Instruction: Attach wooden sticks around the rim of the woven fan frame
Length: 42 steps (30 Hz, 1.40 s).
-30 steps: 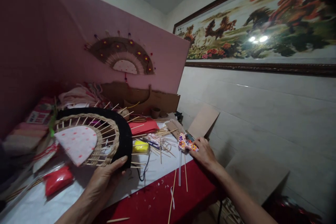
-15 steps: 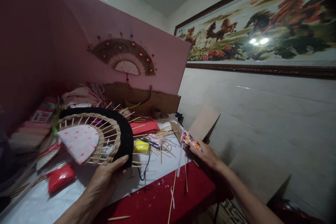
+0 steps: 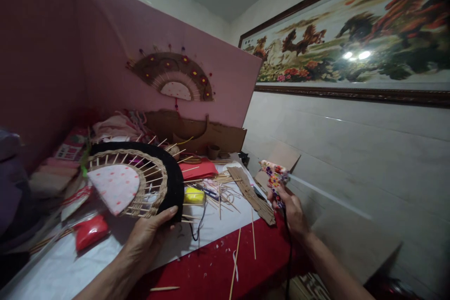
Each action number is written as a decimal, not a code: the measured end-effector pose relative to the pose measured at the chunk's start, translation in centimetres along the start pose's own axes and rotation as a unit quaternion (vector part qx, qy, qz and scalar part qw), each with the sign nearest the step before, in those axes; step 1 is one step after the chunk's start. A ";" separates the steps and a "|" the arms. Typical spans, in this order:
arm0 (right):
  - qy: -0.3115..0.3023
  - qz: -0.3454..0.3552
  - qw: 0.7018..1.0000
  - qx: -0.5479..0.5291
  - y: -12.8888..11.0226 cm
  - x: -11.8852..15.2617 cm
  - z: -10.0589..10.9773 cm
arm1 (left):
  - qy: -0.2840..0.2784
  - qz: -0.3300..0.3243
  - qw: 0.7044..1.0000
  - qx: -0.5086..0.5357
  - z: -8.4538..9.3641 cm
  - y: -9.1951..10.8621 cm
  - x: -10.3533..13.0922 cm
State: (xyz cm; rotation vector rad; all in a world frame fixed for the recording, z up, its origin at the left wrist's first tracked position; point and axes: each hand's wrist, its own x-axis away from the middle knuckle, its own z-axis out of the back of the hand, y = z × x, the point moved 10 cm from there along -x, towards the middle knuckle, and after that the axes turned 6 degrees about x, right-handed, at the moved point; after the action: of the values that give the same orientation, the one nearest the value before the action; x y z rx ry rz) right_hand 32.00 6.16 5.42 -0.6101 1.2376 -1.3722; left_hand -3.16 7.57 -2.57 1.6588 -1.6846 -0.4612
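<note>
My left hand [image 3: 151, 234] grips a half-round craft fan by its lower right edge, the thumb on top of its black band [image 3: 175, 183]. The fan has a white centre with pink dots [image 3: 114, 187], woven cord rings and thin wooden sticks that jut past the band. In my right hand [image 3: 293, 208] is a hot glue gun [image 3: 275, 176] with a flower pattern, held by its handle. A long translucent glue stick [image 3: 330, 195] sticks out of its back, and a black cord hangs below. The gun is apart from the fan, over the table's right side.
A strip of corrugated cardboard [image 3: 253, 197] lies left of the glue gun. Loose wooden sticks [image 3: 236, 262], a yellow packet [image 3: 194, 195], red paper [image 3: 198, 168] and a red packet [image 3: 91, 232] lie on the table. A decorated fan [image 3: 176, 75] hangs on the pink board behind.
My right hand has lifted the glue gun off the cardboard strip and turned it, so its glue stick now points right. The fan stays in my left hand; the view has shifted slightly.
</note>
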 end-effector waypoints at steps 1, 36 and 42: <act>-0.023 -0.023 0.998 -0.060 -0.2 0.5 -1.0 | -0.004 0.002 1.000 -0.001 0.0 -0.1 0.0; -0.304 -0.302 0.844 -0.324 -3.9 11.7 -18.2 | -0.046 0.001 0.999 -0.019 -0.1 -0.6 -0.4; -0.300 -0.262 0.894 -0.204 -3.3 11.2 -18.5 | -0.057 -0.010 0.998 -0.020 -0.3 -0.5 -0.3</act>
State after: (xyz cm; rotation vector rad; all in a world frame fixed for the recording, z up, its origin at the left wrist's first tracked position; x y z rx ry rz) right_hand 11.61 1.09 -0.63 -1.6271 0.8694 -1.1933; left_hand -2.63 7.84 -2.72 1.6499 -1.7296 -0.6052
